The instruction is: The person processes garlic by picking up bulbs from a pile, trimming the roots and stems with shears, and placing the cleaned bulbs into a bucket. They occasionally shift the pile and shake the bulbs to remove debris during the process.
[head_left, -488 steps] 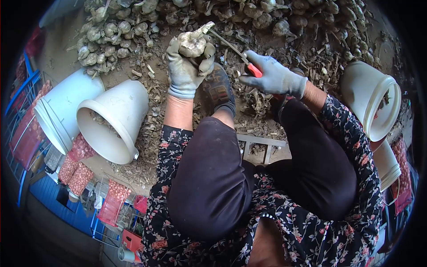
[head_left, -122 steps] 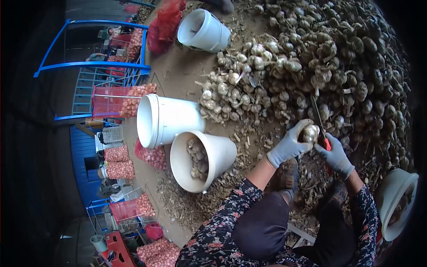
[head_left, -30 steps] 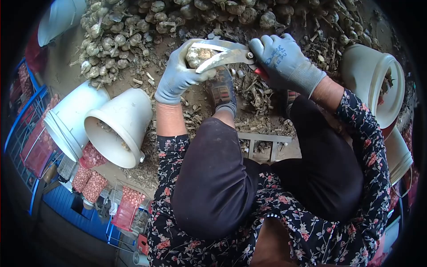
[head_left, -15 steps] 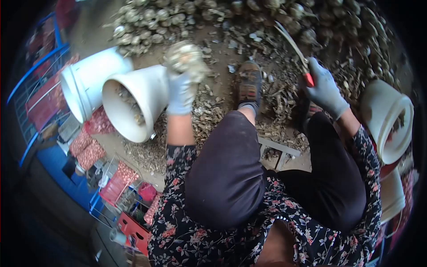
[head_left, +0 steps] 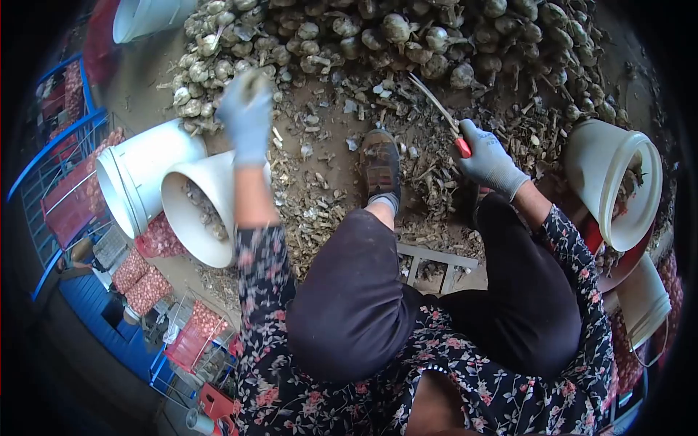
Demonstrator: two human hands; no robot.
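My left hand (head_left: 246,120), in a pale work glove, is smeared by motion at the left edge of the garlic heap (head_left: 396,29). A blurred tan garlic bulb (head_left: 254,83) shows at its fingers. In my gloved right hand (head_left: 491,156) is a knife (head_left: 436,107) with a red handle and a long, slightly curved blade. The blade points up and left, over the dry stalks and peelings on the ground. Around my left forearm lie loose garlic bulbs (head_left: 193,94) and a tipped white bucket (head_left: 174,218) with scraps inside.
Another white bucket (head_left: 149,171) lies beside the first. On the right a tipped bucket (head_left: 643,189) holds scraps. A metal frame (head_left: 443,256) is between my legs. Net sacks (head_left: 149,280) and a blue-railed cart (head_left: 54,152) stand at left.
My left hand has moved left and forward with garlic, toward the heap's left edge. My right hand still holds the knife. The whole view has shifted slightly.
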